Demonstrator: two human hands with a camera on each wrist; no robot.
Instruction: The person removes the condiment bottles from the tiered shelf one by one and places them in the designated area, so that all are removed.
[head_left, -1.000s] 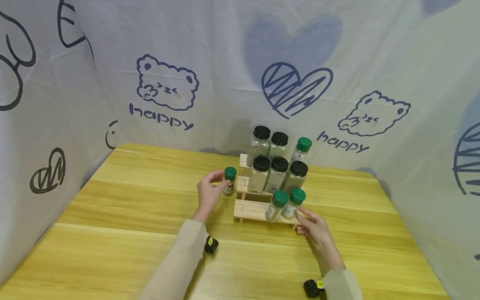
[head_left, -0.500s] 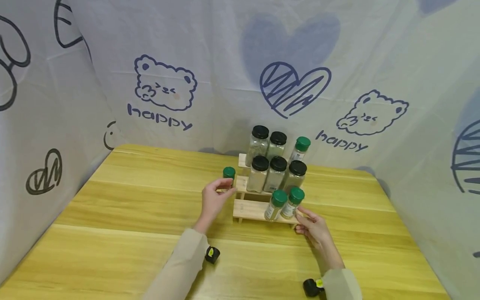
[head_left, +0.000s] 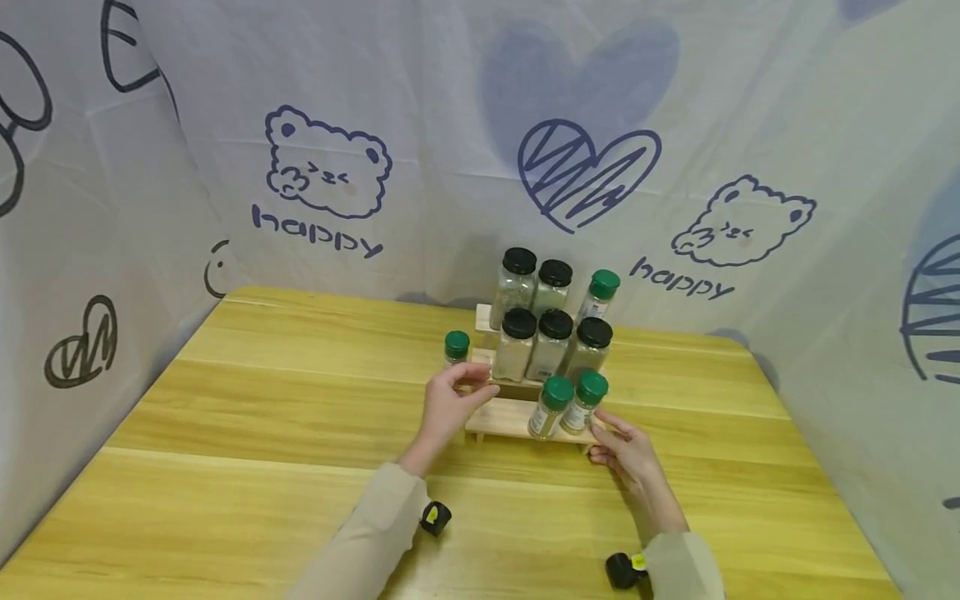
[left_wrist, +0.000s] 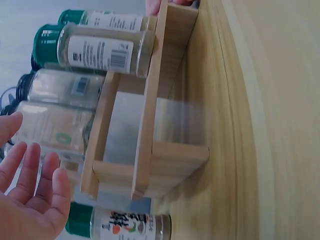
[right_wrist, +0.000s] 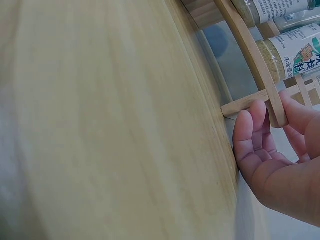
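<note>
A three-step wooden spice rack (head_left: 504, 414) stands on the table with spice jars on its steps. My right hand (head_left: 628, 454) grips the right end of its lowest step; in the right wrist view the thumb lies above the board (right_wrist: 277, 112) and the fingers curl beneath. Two green-capped jars, one left (head_left: 550, 408) and one right (head_left: 584, 403), stand on that step. My left hand (head_left: 447, 408) hovers before the rack's left end, fingers apart and holding nothing. Just behind it a green-capped jar (left_wrist: 125, 225) stands on the table beside the rack, partly hidden in the head view.
Several black-capped jars (head_left: 514, 346) fill the middle step, and two more (head_left: 513, 292) stand on the top step with a green-capped jar (head_left: 597, 296) at its right. A printed cloth (head_left: 450, 167) hangs behind the wooden table (head_left: 300, 400).
My left hand has let go of the green-capped jar, which stays beside the rack, and has moved right and toward me. The right hand keeps its grip on the rack.
</note>
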